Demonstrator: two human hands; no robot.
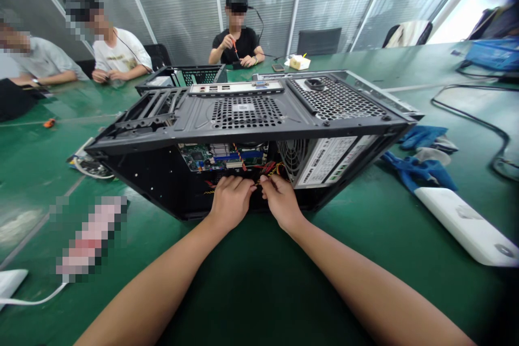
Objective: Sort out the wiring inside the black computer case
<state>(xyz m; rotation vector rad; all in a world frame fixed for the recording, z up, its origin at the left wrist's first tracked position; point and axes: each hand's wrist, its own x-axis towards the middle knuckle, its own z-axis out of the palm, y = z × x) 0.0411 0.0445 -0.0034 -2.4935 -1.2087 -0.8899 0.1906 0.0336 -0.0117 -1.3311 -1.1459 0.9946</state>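
Observation:
Open towards me, a black computer case (194, 130) stands on the green table. Both of my hands reach into its lower opening. My left hand (233, 200) is closed, its fingertips pinching the power cables (278, 168), a yellow, black and red bundle. Just beside it, my right hand (283, 203) pinches the same bundle between thumb and fingers. Fingertips of the two hands nearly meet; what exactly lies between them is partly hidden. A motherboard (227, 158) shows behind the hands. To their upper right sits the power supply (332, 165), with its fan grille and white label.
On the right lie blue gloves (432, 170), a long white object (466, 224) and a black cable (482, 124). A phone (93, 238) with a white cord is at left. Three people sit across the green table (133, 313); one holds a screwdriver (235, 47).

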